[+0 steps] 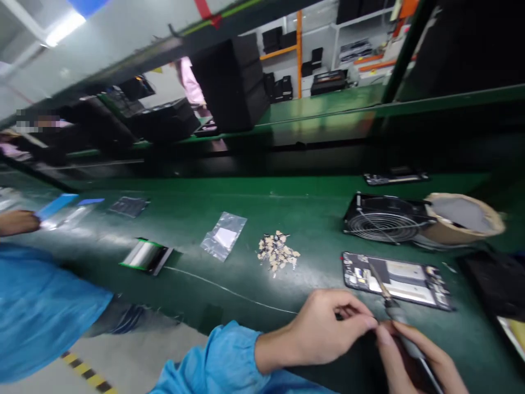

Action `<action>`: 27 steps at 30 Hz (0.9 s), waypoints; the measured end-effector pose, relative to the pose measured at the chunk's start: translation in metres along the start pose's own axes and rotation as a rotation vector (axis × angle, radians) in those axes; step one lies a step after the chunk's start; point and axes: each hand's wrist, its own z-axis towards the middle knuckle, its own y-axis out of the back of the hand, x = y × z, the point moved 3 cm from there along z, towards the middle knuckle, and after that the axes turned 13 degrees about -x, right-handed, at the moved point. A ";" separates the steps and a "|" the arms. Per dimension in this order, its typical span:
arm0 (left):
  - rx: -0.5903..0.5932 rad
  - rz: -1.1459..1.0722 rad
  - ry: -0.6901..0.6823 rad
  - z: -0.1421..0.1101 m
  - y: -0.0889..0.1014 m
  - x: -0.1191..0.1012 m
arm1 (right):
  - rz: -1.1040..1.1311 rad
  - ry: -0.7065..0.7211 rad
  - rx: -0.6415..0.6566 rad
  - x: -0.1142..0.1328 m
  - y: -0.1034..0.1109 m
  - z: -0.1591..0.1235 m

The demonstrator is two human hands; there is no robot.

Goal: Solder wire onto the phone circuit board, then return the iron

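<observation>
My right hand [414, 355] is closed round a soldering iron [394, 311], its tip pointing up and left over an opened phone [397, 279]. My left hand [328, 328] pinches with thumb and forefinger, its fingertips meeting those of my right hand. A thin solder wire [229, 290] runs from a silver spool with green edges [146, 256] to my left hand, where it goes out of sight. Whatever else lies between the fingertips is too small to make out. The phone lies flat behind my hands, its inner parts exposed.
A pile of small beige pieces [278, 251] and a clear plastic bag [224, 235] lie left of the phone. Behind it stand a black fan with a wire guard [383, 225] and a round tan container [463, 219]. A co-worker's blue sleeve [45, 306] is at left.
</observation>
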 end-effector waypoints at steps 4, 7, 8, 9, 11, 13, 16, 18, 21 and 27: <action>-0.007 0.100 -0.273 0.022 0.012 -0.017 | 0.039 -0.026 -0.063 0.006 0.005 0.006; 0.000 0.216 -0.442 0.057 0.022 -0.027 | 0.035 -0.032 -0.111 0.003 0.011 0.007; 0.025 0.290 -0.421 0.068 0.022 -0.027 | 0.030 -0.034 -0.122 0.002 0.013 0.007; 0.056 0.348 -0.406 0.078 0.022 -0.026 | 0.025 -0.037 -0.133 0.000 0.016 0.007; 0.091 0.444 -0.359 0.091 0.018 -0.025 | 0.017 -0.050 -0.152 -0.006 0.022 0.006; 0.104 0.501 -0.306 0.097 0.014 -0.024 | 0.012 -0.077 -0.161 -0.015 0.030 0.004; 0.109 0.537 -0.278 0.096 0.009 -0.025 | 0.009 -0.142 -0.117 -0.030 0.039 -0.002; 0.109 0.542 -0.289 0.096 0.007 -0.027 | 0.011 -0.165 -0.088 -0.033 0.041 -0.004; 0.106 0.545 -0.270 0.097 0.007 -0.028 | 0.003 -0.127 -0.154 -0.025 0.037 -0.003; 0.099 0.498 -0.303 0.097 0.008 -0.025 | -0.006 -0.073 -0.174 -0.001 0.026 0.007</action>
